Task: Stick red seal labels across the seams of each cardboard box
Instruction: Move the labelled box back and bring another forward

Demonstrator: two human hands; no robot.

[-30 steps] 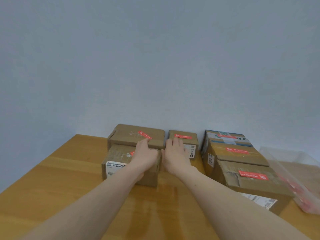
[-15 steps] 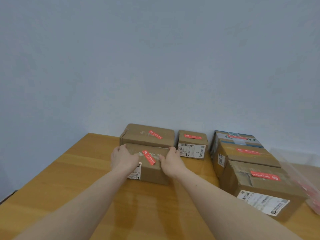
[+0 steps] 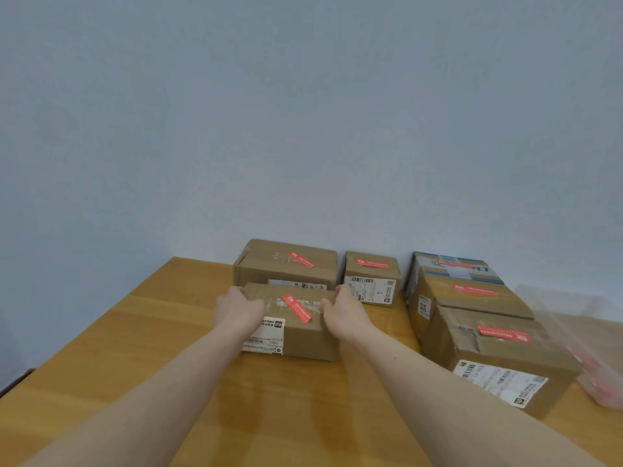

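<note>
Fingers of the left hand (image 3: 237,310) and right hand (image 3: 342,315) now clamp the two ends of the near-left box (image 3: 296,335), having left its top a second ago and bared the red seal label (image 3: 297,308) slanting across its seam. Every box beyond on the surface (image 3: 135,348) also shows a label, so the sealing looks nearly finished.

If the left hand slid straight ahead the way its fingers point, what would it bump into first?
Probably the larger cardboard box standing right behind the front box that the left hand grips; the gap between the two boxes is hard to judge.
</note>
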